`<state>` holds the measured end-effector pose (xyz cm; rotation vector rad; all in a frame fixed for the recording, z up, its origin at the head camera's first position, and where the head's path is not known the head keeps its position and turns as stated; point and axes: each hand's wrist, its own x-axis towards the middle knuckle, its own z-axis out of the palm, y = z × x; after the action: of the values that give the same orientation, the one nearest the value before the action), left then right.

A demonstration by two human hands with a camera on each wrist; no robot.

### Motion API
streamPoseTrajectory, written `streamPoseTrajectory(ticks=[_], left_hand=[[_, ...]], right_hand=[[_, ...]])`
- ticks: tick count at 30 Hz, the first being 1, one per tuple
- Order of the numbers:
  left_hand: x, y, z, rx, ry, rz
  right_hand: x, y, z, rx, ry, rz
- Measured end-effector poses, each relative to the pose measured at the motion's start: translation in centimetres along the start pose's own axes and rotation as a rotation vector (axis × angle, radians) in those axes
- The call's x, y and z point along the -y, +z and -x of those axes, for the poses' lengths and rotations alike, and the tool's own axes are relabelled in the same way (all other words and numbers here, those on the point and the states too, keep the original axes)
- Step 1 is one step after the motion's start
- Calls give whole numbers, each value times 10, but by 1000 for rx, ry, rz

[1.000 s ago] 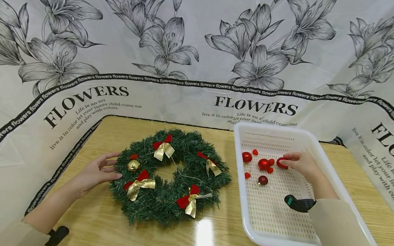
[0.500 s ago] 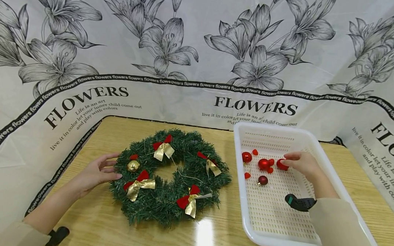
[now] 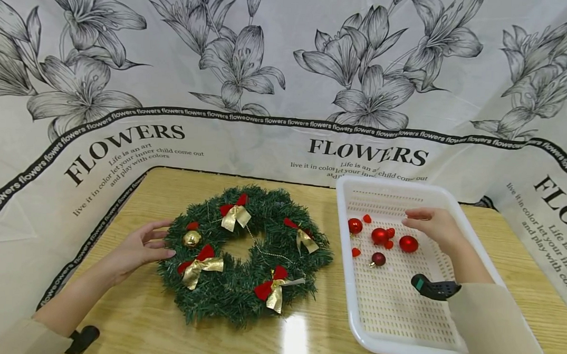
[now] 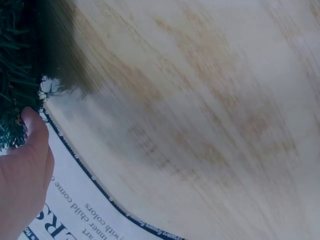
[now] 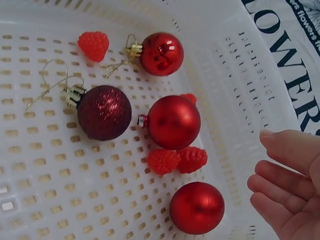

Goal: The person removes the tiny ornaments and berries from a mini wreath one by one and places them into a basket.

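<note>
A green wreath [image 3: 230, 300] with red and gold bows [image 3: 201, 266] and a gold bauble [image 3: 192, 239] lies on the table. Relaxed fingers of my left hand [image 3: 140, 250] touch its left edge; the left wrist view shows a fingertip against the branches. My right hand [image 3: 435, 230] is spread loosely over the white basket [image 3: 351, 301], holding nothing. Just beside it sits a matte red bauble [image 5: 197, 208], apart from the fingers. Another matte red bauble [image 5: 174, 122], a shiny red bauble [image 5: 161, 54], a dark red glittery bauble [image 5: 104, 113] and red raspberries [image 5: 164, 161] lie about the basket floor.
The wooden table [image 3: 315, 326] shows between wreath and basket. Raised walls surround the basket on all sides. Behind the table hangs a white curtain [image 3: 247, 143] printed with flowers. A black strap device [image 3: 434, 287] is on my right wrist.
The right fingers were on the matte red bauble and have let go, lifting slightly away. That bauble now rests slightly nearer and fully visible. The left hand and wreath have not moved.
</note>
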<state>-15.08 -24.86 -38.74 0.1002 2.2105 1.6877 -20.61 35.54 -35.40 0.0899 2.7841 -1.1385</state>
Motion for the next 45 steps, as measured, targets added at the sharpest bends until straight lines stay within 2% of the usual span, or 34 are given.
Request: streamPoseTrajectory(ticks=[6, 14, 25, 45], left_hand=[[-3, -1, 0, 0, 2, -14], [-4, 0, -2, 1, 0, -16], [-3, 0, -1, 0, 2, -13], [-1, 0, 0, 3, 3, -9]], right_hand=[[26, -4, 0, -35, -80, -24], [64, -4, 1, 1, -139, -59], [105, 13, -2, 81, -203, -225], [167, 54, -6, 210, -295, -337]])
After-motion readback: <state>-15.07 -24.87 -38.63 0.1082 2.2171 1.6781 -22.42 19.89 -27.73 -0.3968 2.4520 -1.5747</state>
